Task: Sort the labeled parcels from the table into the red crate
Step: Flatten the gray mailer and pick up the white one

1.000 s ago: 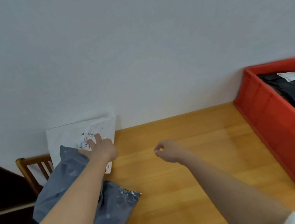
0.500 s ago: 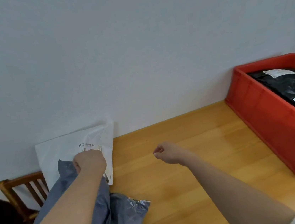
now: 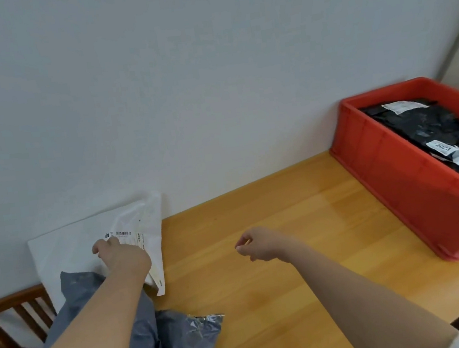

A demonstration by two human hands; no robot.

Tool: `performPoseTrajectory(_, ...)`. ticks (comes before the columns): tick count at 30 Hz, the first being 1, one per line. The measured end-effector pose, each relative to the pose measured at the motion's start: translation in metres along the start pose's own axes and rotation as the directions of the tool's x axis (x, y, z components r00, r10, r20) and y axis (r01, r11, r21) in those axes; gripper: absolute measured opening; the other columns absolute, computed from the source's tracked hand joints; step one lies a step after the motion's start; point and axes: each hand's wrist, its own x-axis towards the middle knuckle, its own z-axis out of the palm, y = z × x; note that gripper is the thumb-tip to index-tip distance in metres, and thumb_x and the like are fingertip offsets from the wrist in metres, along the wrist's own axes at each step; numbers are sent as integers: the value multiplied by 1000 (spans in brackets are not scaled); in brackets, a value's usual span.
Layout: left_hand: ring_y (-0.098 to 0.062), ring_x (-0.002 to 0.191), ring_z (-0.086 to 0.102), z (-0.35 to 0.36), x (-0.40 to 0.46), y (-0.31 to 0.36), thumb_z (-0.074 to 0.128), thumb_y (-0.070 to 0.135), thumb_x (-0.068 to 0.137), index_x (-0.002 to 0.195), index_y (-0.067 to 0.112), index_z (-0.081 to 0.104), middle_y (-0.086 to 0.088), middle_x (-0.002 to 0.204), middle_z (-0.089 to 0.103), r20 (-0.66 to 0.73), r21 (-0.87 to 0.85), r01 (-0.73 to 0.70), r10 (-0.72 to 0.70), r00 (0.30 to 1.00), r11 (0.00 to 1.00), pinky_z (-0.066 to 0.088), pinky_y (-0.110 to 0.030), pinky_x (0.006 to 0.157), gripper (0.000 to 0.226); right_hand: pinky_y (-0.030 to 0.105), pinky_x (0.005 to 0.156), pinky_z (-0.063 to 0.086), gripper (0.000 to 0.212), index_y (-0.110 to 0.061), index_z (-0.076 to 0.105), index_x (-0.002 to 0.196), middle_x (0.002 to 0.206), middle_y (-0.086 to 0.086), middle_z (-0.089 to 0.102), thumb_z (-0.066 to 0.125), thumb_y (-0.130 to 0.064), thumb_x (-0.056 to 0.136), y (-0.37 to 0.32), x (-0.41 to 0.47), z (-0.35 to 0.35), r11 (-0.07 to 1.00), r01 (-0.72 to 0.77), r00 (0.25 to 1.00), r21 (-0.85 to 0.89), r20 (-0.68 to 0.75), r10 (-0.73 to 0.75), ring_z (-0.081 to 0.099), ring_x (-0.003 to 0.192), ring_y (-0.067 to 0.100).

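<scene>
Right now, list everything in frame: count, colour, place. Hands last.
white plastic mailer parcel: 1, white with barcode label, far left of table, leaning on wall
grey plastic mailer parcel: 1, grey, near left table edge, under left forearm
red plastic crate: 1, red, right end of table
black plastic parcels: several, black with white labels, inside crate
wooden table: 1, light wood
wooden chair: 1, brown, beyond table's left end
left hand: grip on white parcel
right hand: loosely curled, holds nothing, above table

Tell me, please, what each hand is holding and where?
The left hand grips the white parcel by its label area; the right hand holds nothing.
</scene>
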Motion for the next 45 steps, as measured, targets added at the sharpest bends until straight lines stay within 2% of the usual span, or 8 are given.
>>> performPoseTrajectory(6, -28, 142, 29, -4, 4, 6, 35, 23, 98, 147, 25, 36, -1, 153, 35, 177, -125, -84, 105, 978, 989, 14, -51, 117, 49, 30, 67, 42, 30, -15, 59, 120, 117, 10, 63, 46, -34, 101, 4, 1, 10, 999, -29, 999, 34, 28, 28, 63, 108, 22)
performPoseTrajectory(9, -36, 138, 32, -20, 7, 12, 35, 12, 97, 140, 16, 43, -7, 151, 37, 291, -208, -181, 238, 927, 961, 21, -54, 113, 43, 31, 69, 42, 30, -14, 59, 120, 117, 10, 63, 46, -33, 100, 1, 1, 7, 999, -26, 1000, 48, 13, 26, 62, 108, 23)
performPoseTrajectory(15, -24, 105, 52, -63, -10, 32, 42, 8, 95, 88, 17, 56, -2, 108, 58, -29, -373, -330, 345, 938, 867, 32, -45, 103, 18, 30, 71, 44, 32, -15, 57, 124, 119, 9, 62, 48, -34, 100, 2, -4, -2, 995, -17, 1000, 94, -15, 19, 63, 108, 22)
performPoseTrajectory(20, -20, 93, 52, -98, -22, 48, 43, 9, 95, 85, 19, 50, 3, 91, 54, -269, -369, -407, 323, 907, 835, 33, -41, 99, 15, 30, 71, 48, 38, -19, 53, 130, 118, 7, 61, 52, -38, 97, 25, -16, -16, 991, -53, 997, 124, -54, 61, 63, 105, 19)
performPoseTrajectory(23, -18, 79, 48, -120, -32, 58, 43, 7, 93, 73, 20, 42, 3, 78, 48, -346, -384, -449, 326, 880, 807, 33, -39, 91, 24, 36, 86, 53, 53, -21, 43, 140, 127, 6, 56, 59, -41, 94, 42, -25, -27, 987, -94, 994, 134, -43, 101, 62, 104, 20)
performPoseTrajectory(32, -24, 93, 54, -185, -50, 82, 41, 3, 91, 99, 16, 52, -3, 104, 56, -499, -550, -574, 312, 808, 607, 33, -34, 82, 19, 36, 80, 57, 84, -26, 18, 153, 140, 16, 48, 70, -25, 88, 81, -48, -70, 966, -159, 983, 201, -58, 174, 65, 82, 22)
performPoseTrajectory(38, -22, 82, 51, -219, -62, 96, 41, 8, 96, 92, 19, 48, 3, 90, 55, -674, -611, -686, 194, 712, 395, 33, -33, 76, 14, 30, 75, 53, 68, -15, 30, 150, 130, 9, 54, 64, -18, 90, 104, -48, -98, 984, -69, 945, 167, -306, 118, 65, 97, 21)
performPoseTrajectory(45, -22, 69, 51, -241, -65, 103, 40, 12, 101, 89, 19, 44, -3, 76, 58, -837, -539, -828, 15, 547, 154, 42, -38, 66, 14, 35, 101, 42, 61, -11, 34, 145, 144, 11, 37, 61, -11, 89, 120, -44, -132, 992, 54, 769, 110, -639, 29, 44, 128, 27)
